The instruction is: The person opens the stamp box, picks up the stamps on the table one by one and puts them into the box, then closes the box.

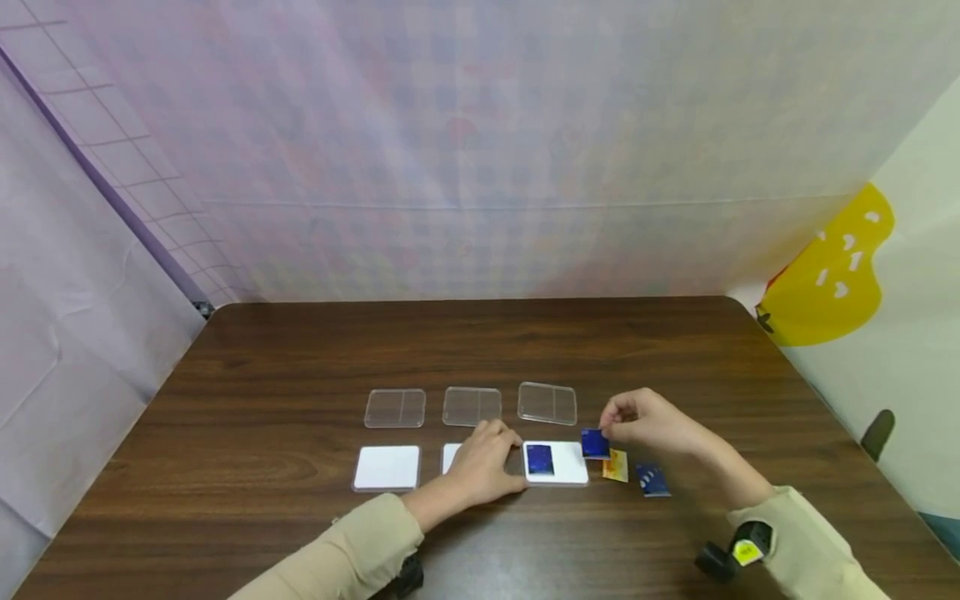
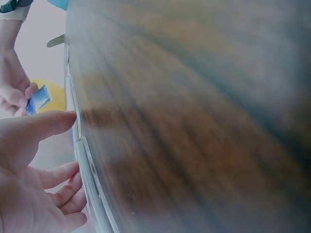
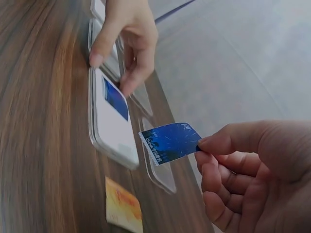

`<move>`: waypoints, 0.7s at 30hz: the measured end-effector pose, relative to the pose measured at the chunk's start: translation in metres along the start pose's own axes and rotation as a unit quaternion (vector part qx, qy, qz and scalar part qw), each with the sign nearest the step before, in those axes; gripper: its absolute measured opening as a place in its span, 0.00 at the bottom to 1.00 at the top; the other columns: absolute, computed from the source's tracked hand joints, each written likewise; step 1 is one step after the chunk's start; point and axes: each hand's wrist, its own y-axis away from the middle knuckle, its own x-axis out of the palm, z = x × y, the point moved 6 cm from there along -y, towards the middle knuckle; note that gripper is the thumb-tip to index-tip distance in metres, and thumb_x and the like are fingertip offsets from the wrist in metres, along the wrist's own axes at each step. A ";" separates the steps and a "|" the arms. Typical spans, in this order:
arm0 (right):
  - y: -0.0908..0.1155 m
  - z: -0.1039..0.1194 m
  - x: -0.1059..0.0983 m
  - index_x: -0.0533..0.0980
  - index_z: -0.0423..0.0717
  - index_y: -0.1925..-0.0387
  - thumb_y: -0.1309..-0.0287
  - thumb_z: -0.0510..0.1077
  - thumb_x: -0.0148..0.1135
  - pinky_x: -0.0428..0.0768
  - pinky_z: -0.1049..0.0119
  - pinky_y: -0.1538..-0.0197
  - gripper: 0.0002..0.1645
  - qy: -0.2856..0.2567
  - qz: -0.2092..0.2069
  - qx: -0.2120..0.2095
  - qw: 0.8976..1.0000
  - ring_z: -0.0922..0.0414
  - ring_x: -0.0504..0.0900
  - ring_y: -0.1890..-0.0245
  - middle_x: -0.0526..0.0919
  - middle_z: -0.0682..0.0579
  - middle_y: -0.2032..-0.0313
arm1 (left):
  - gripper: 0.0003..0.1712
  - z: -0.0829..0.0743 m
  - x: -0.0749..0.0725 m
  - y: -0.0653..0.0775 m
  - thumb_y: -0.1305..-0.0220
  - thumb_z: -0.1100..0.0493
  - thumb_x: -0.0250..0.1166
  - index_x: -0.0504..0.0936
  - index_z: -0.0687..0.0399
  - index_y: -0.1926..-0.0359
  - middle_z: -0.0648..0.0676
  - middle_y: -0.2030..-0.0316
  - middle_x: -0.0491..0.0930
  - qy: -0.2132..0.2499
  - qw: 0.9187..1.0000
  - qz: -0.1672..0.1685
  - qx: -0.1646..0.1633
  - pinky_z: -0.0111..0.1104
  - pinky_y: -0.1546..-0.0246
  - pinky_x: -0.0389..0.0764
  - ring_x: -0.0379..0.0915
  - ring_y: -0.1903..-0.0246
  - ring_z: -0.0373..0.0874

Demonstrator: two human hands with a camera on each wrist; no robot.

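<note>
In the head view my right hand [image 1: 645,421] pinches a blue stamp [image 1: 596,444] by its edge, raised above the table. The right wrist view shows this stamp [image 3: 170,144] with perforated edges and printed lettering. My left hand [image 1: 483,467] holds the left end of the right-hand clear case [image 1: 567,475], thumb at its near corner and fingers at its far corner. That case has a white insert, and another blue stamp [image 1: 540,460] lies on its left part. Just right of the case lie a yellow-orange stamp [image 1: 617,467] and a dark blue stamp [image 1: 653,481].
A second white-lined case [image 1: 448,457] is partly covered by my left hand; a third white-lined case [image 1: 387,467] lies farther left. Behind them, three clear lids [image 1: 395,408] form a row on the brown wooden table [image 1: 300,358]. A patterned cloth [image 1: 465,167] hangs behind the table.
</note>
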 end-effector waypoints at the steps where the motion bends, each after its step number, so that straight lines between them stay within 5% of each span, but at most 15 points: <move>1: -0.003 0.000 0.003 0.76 0.34 0.73 0.51 0.34 0.59 0.73 0.72 0.73 0.04 -0.008 0.002 0.004 1.000 0.65 0.72 0.77 0.77 0.53 0.78 | 0.30 0.000 0.000 0.000 0.60 0.49 0.73 0.79 0.58 0.56 0.51 0.60 0.74 -0.001 1.000 -0.001 0.001 0.28 0.63 0.72 0.67 0.60 0.43; 11: -0.019 -0.012 0.035 0.75 0.30 0.72 0.53 0.33 0.57 0.68 0.72 0.81 0.07 -0.064 0.027 0.053 0.996 0.63 0.69 0.82 0.72 0.54 0.82 | 0.29 0.000 -0.001 0.000 0.62 0.49 0.73 0.79 0.58 0.57 0.51 0.62 0.74 -0.001 1.000 -0.010 0.009 0.27 0.65 0.71 0.67 0.62 0.42; 21: -0.021 -0.019 0.039 0.77 0.38 0.76 0.55 0.34 0.62 0.71 0.73 0.76 0.01 0.040 -0.047 0.036 0.997 0.64 0.71 0.80 0.77 0.54 0.80 | 0.29 0.001 0.000 0.000 0.62 0.49 0.73 0.79 0.58 0.57 0.51 0.62 0.74 -0.002 1.000 -0.008 0.004 0.27 0.66 0.71 0.67 0.61 0.42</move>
